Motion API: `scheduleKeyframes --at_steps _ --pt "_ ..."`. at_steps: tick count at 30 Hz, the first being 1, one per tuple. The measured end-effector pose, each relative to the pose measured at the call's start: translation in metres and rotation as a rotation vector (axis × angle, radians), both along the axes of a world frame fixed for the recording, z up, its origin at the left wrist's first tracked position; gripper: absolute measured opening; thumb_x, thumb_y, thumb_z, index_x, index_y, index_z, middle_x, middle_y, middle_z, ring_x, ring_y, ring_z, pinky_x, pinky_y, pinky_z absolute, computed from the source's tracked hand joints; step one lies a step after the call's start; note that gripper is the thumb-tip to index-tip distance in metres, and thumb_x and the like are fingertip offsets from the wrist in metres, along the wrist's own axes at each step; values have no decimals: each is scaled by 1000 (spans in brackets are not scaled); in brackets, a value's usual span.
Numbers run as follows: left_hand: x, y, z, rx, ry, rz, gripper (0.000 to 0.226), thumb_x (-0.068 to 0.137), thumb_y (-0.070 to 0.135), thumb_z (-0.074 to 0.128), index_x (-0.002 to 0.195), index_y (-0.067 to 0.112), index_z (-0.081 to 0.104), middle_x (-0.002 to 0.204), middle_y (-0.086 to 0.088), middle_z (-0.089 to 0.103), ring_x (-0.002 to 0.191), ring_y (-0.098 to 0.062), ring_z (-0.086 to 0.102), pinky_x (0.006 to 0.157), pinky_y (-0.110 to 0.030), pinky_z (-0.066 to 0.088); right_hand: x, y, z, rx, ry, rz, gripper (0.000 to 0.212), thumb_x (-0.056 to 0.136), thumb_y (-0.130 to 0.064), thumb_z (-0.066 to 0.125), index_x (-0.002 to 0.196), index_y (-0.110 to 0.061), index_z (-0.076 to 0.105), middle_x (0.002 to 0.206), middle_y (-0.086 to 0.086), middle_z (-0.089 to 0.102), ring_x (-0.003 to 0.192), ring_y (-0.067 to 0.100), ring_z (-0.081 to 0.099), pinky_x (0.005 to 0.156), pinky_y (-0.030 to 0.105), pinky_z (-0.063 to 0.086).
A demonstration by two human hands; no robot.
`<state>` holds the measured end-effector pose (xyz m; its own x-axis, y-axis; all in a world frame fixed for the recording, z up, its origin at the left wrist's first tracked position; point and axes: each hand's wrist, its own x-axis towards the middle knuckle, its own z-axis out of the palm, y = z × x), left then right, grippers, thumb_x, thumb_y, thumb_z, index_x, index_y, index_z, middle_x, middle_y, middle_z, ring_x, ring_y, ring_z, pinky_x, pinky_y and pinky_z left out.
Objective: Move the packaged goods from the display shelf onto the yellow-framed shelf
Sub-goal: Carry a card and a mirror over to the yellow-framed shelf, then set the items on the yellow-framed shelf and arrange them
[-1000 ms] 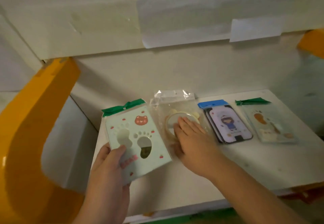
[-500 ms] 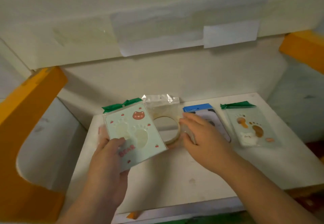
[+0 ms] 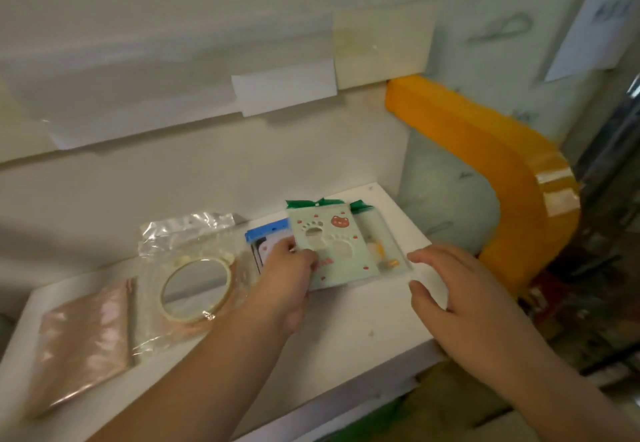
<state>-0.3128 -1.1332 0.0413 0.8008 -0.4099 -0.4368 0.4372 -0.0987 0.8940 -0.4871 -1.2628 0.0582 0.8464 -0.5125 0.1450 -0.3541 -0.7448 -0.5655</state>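
On the white shelf board (image 3: 353,331) my left hand (image 3: 289,277) pinches a pale green paw-print packet (image 3: 334,247) with a green top. That packet lies partly over a similar green-topped packet (image 3: 381,247) on its right and a blue-topped phone-case packet (image 3: 266,237) on its left. My right hand (image 3: 446,286) hovers with spread fingers just right of those packets, holding nothing. A clear bag with a round mirror (image 3: 194,286) lies left of my left hand. A pink shiny packet (image 3: 83,341) sits at the far left.
The yellow frame (image 3: 502,171) curves down on the shelf's right side. A white back wall (image 3: 173,185) and an upper shelf edge with taped paper labels (image 3: 284,88) close the space above. Dark clutter lies on the floor to the right.
The view swung left to right. My left hand carried the paw-print packet rightward over the blue-topped and green-topped packets. My right hand left the mirror bag and moved to the right.
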Motion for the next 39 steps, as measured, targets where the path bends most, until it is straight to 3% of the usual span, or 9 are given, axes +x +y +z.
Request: scheduleKeyframes --at_steps 8,11,13,17,20,23,29,34,39 --pt "-14 -47 -11 157 -15 -100 34 97 2 46 126 20 49 120 1 63 113 -26 62 99 -49 53 -16 -15 -7 45 21 -41 35 97 -36 51 132 -37 47 128 -23 44 112 -6 39 71 2 35" --pt "-23 -44 -1 209 -136 -83 42 98 5 46 133 28 45 116 7 60 115 -23 56 105 -47 46 -9 -17 -7 26 22 -36 37 97 -38 51 134 -37 46 133 -21 45 111 -6 37 77 4 34" --pt "-27 -36 8 220 -249 -84 49 98 5 45 142 27 42 110 15 57 109 -15 51 96 -33 44 -3 -17 -3 18 6 -36 38 97 -39 51 135 -36 46 137 -19 45 114 -3 40 86 12 39" --pt "-27 -3 27 385 -631 -125 59 96 16 50 151 31 34 145 11 46 106 -1 54 74 -4 39 16 -15 2 -20 -21 -18 40 97 -41 51 136 -35 45 137 -17 46 123 5 46 92 23 50" --pt "-15 32 31 603 -963 -199 60 94 21 56 150 28 36 154 10 37 139 -9 36 102 -13 28 35 -11 3 -32 -77 42 37 96 -39 52 133 -35 48 134 -16 48 123 6 46 95 29 52" --pt "-3 70 35 842 -1127 -193 61 93 31 58 150 24 37 157 7 35 148 -12 24 116 -24 18 60 0 2 -23 -126 122 36 95 -34 54 131 -30 53 134 -14 52 124 9 48 99 28 47" --pt "-10 153 59 1126 -1242 -56 63 88 50 46 145 23 44 151 4 46 142 -17 35 116 -39 34 116 57 8 49 -187 296 36 90 -29 59 125 -23 59 124 -7 56 115 16 53 95 29 42" --pt "-32 234 89 1319 -1299 30 53 93 42 50 141 19 50 145 -2 52 137 -20 37 114 -24 14 144 140 23 70 -235 461 37 90 -36 56 126 -30 57 127 -13 53 113 10 52 90 28 42" --pt "-47 330 101 1282 -1279 259 53 89 38 55 136 14 55 140 -4 55 133 -22 43 112 -30 30 151 236 44 46 -287 636 38 89 -37 55 126 -30 57 125 -15 53 116 6 50 96 27 43"
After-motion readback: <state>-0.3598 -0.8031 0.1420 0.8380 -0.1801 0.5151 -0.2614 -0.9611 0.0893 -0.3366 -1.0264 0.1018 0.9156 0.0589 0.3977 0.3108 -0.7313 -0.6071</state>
